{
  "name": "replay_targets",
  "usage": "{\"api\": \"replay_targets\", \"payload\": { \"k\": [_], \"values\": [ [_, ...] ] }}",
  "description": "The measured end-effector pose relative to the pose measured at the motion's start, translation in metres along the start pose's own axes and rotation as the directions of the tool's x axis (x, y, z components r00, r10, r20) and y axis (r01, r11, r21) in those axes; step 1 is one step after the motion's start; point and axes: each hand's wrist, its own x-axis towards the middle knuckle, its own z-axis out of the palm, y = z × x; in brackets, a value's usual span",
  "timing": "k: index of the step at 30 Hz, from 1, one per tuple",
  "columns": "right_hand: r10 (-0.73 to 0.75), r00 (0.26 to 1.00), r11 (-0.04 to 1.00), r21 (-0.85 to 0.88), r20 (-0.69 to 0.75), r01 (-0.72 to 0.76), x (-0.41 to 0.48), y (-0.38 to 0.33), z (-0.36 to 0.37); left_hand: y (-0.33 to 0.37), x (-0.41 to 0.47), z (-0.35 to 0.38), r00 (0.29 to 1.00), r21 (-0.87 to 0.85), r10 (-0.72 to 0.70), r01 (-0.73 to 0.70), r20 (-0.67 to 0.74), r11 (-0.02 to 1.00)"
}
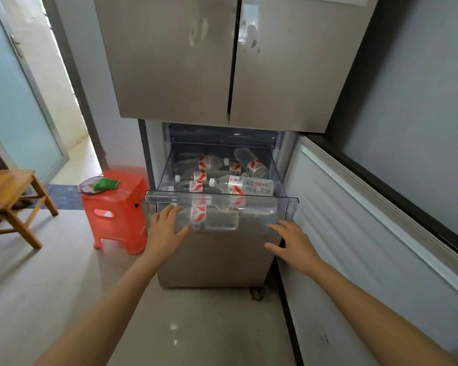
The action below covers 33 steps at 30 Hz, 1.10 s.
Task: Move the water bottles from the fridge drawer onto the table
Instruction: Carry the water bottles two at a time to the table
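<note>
The left hand lies open, its fingers straight and spread against the left end of the clear front wall of the drawer, the thumb stretched out to the right. The right hand is open too, fingers splayed, at the lower right corner of that front wall; it is blurred, and whether it touches the plastic cannot be told. The drawer stands pulled out of the lower part of the fridge, and the bottles all lie inside it. They are clear plastic with white caps and red-and-white labels, heaped on their sides and pointing different ways. One lies just behind the front wall and shows through it between the two hands. Another rests on top with its cap to the left. One at the back right is tilted, its base up. The two upper fridge doors are shut, and a lower door with a white lining stands open on the right. Left of the drawer, close to it, is a red stool bearing a plate and a green pack. Farther left, at the frame's edge, stands a low wooden counter on the pale floor.
</note>
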Motion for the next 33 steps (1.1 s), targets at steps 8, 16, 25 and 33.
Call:
{"api": "replay_targets", "payload": {
  "k": [8, 16, 25, 33],
  "values": [
    [0.035, 0.974, 0.977, 0.215, -0.223, 0.014, 0.092, 0.007, -0.014, -0.004, 0.069, 0.018, 0.99, 0.132, 0.131, -0.123, -0.055, 0.984],
    [-0.095, 0.992, 0.984, 0.144, -0.089, 0.107, 0.21, 0.011, -0.018, -0.01, 0.148, 0.023, 0.999, 0.259, 0.016, -0.023, 0.03, 0.966],
    [-0.188, 0.952, 0.948, -0.209, 0.243, 0.24, 0.315, -0.004, 0.025, -0.032, 0.163, 0.046, 0.999, 0.531, 0.021, -0.042, 0.047, 0.846],
    [-0.132, 0.942, 0.962, -0.188, 0.308, 0.196, 0.33, -0.011, 0.035, -0.039, 0.164, 0.052, 0.984, 0.545, 0.171, -0.122, -0.041, 0.83]
  ]
}}
